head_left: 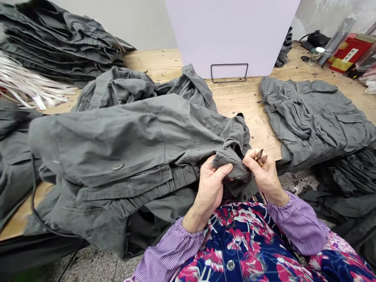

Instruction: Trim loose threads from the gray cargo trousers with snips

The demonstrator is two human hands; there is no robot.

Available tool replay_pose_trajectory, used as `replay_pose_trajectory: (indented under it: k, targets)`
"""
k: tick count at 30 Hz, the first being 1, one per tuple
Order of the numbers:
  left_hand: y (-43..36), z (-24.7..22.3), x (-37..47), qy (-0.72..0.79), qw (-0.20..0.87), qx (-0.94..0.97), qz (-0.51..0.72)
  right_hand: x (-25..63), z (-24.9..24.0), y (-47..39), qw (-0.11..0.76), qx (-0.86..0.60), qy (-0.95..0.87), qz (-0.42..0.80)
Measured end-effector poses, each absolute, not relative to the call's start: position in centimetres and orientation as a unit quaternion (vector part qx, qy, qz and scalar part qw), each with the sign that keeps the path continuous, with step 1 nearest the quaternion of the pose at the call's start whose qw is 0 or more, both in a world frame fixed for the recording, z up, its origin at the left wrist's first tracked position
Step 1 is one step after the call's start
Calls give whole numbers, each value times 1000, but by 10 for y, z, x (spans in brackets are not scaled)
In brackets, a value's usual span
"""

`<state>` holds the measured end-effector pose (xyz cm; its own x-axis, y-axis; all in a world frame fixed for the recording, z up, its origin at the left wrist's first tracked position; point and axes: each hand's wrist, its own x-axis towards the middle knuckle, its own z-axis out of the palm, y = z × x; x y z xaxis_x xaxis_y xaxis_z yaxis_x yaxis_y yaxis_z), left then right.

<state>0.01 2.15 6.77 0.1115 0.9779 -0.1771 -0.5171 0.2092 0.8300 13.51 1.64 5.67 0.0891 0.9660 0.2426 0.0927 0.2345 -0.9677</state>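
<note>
A dark grey garment [132, 141] with a button, seams and a gathered waistband lies across the table in front of me. My left hand [212, 181] pinches a folded corner of it, thumb on top of the cloth. Close by on the right, my right hand [263, 172] has its fingertips at the edge of the same piece. Small metal thread snips [260, 157] sit in that right hand, their pointed blades sticking up between the fingers. The fingers beneath the cloth are hidden.
Folded grey garments [317, 113] lie on the right, a tall stack [58, 43] at the back left beside white strips [29, 82]. A white board [232, 35] stands behind. A red box [349, 53] and glass jar [316, 55] are at the back right. A cable [34, 196] hangs at left.
</note>
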Motion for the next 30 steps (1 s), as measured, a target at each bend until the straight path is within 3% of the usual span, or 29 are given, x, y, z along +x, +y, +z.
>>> replay_pose_trajectory:
  k: [4,14,21,30]
  targets:
    - [19,64,0,388,684,305,537,135,51,15,569,-486,-528,401]
    - [18,69,0,417,681,299,523,156,44,4,495,-491,-624,351]
    - [18,70,-1,414,680,297,527,167,35,-6,421,-504,-719,228]
    - [16,68,0,427,666,306,530,156,47,0,417,-476,-759,154]
